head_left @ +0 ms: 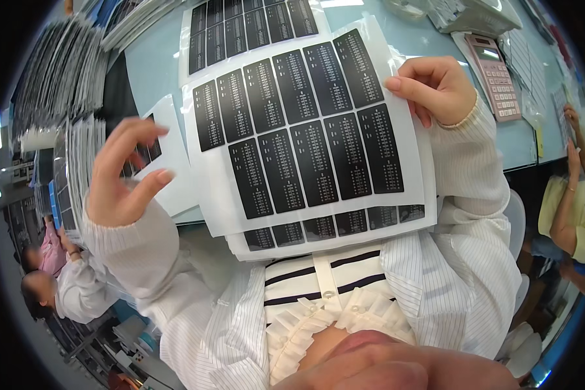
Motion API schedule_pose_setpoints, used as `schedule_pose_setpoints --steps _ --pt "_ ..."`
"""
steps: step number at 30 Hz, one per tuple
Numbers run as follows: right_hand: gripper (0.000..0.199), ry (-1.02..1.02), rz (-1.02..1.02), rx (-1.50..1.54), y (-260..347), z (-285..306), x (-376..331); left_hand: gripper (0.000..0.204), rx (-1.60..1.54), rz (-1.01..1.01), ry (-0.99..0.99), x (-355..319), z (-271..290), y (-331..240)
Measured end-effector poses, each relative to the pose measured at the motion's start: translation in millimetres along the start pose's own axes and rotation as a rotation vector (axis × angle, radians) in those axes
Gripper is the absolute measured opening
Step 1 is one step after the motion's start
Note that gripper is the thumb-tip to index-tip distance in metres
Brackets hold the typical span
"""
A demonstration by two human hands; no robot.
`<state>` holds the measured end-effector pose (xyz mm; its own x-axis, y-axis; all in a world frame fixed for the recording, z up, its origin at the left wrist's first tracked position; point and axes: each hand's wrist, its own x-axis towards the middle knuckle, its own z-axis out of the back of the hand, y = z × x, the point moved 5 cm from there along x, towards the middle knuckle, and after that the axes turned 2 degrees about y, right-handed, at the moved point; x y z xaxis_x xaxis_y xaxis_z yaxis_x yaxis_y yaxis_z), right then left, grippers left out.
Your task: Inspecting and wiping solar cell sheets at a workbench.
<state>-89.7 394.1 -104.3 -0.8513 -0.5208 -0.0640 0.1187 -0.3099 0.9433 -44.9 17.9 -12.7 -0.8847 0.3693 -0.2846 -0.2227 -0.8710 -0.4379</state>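
A white sheet of black rectangular labels (315, 140) lies in front of me, tilted, over a stack of similar sheets (318, 229) whose lower row shows beneath it. My right hand (439, 90) pinches the sheet's upper right edge between thumb and fingers. To the left, my left hand (127, 172) hovers apart from the sheet, thumb and fingers spread, with nothing in it. Beside that hand is a white piece of backing sheet (169, 156) with a dark label partly hidden by my fingers. Another label sheet (250, 32) extends beyond the top one.
Tall stacks of sheets (62, 71) crowd the left side. At the right are a pink calculator (495, 78) and a whitish plastic bin (478, 14) on the pale table (429, 40). Other people work at both sides, one in a yellow top (559, 208).
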Motion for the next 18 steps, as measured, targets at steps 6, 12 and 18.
schedule_pose_setpoints --steps 6,12,18 --pt "0.025 -0.073 0.002 0.021 1 -5 -9 0.078 0.144 -0.557 -0.15 79 -55 -82" --pt "0.022 -0.013 -0.092 0.106 1 -6 -13 0.093 0.08 -0.507 -0.126 104 -76 -85" --pt "0.027 -0.027 -0.077 0.149 0 -9 -13 0.098 0.042 -0.535 -0.135 112 -71 -78"
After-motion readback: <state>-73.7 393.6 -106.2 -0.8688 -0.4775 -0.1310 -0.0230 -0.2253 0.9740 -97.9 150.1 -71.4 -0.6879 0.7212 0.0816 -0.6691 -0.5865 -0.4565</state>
